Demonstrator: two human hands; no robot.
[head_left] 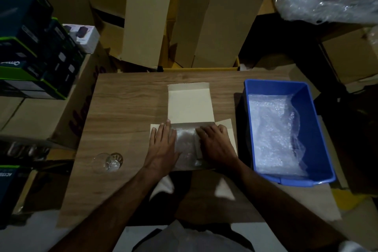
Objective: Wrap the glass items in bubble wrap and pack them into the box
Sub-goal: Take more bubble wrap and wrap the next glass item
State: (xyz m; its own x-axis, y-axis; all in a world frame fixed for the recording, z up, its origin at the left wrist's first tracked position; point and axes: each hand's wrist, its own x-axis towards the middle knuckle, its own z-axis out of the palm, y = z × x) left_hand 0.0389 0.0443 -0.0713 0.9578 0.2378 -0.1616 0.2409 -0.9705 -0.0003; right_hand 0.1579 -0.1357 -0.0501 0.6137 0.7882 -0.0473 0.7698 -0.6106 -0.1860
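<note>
A small cardboard box (190,104) lies open in the middle of the wooden table (126,108), its lid flap folded away from me. Inside it sits a bubble-wrapped bundle (185,139). My left hand (162,143) rests flat on the box's left flap, fingers spread. Over the box's right side, my right hand (214,141) lies with its fingers touching the bundle. A bare clear drinking glass (109,162) lies on its side at the table's left front.
A blue plastic bin (311,120) holding loose bubble wrap (274,133) stands at the table's right. Stacked cardboard boxes (184,20) crowd the floor behind. Dark product boxes (34,47) pile on cartons at the left.
</note>
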